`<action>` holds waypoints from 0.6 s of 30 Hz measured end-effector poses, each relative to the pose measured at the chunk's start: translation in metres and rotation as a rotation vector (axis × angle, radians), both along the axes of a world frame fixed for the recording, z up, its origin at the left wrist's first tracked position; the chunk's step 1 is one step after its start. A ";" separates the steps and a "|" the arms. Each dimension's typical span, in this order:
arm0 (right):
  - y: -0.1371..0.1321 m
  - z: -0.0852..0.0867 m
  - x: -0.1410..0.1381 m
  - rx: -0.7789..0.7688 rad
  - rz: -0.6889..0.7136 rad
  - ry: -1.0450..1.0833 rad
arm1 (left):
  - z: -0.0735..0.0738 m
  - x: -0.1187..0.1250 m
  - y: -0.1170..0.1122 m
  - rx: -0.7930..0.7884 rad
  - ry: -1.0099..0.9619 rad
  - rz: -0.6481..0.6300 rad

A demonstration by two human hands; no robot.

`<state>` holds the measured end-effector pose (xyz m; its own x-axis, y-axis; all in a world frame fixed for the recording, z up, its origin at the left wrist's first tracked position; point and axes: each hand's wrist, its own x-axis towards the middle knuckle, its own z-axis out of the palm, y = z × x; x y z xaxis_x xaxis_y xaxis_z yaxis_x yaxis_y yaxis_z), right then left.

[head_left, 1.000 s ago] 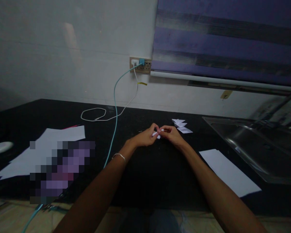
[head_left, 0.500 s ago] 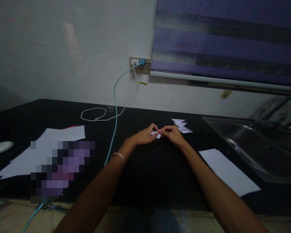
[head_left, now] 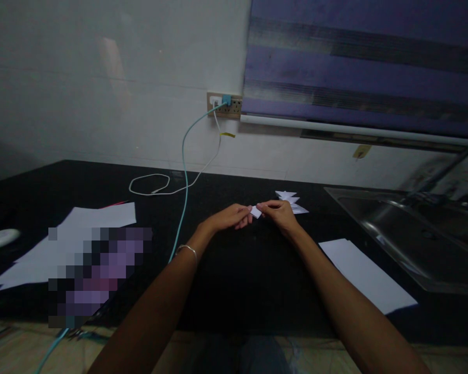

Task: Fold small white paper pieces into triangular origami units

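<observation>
Folding seems to be the step now, with the left hand [head_left: 228,218] and right hand [head_left: 281,213] both pinching a small paper bit [head_left: 255,211] over the black counter [head_left: 226,270], folded pieces [head_left: 292,201] at two o'clock, so next probably a careful crease

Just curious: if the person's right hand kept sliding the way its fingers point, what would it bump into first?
Probably the small folded paper pinched at its fingertips, then the left hand just beyond; the right hand points leftward.
</observation>
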<state>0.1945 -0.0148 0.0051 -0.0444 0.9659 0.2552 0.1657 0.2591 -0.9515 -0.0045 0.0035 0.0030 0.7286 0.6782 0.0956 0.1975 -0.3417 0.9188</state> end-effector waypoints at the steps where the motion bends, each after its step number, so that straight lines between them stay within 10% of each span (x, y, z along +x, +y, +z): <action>1: 0.000 0.000 0.000 -0.004 -0.002 0.000 | 0.000 0.000 0.000 -0.007 0.006 0.000; 18: 0.003 -0.008 0.002 -0.136 0.205 0.036 | 0.003 0.001 -0.006 0.193 0.117 0.029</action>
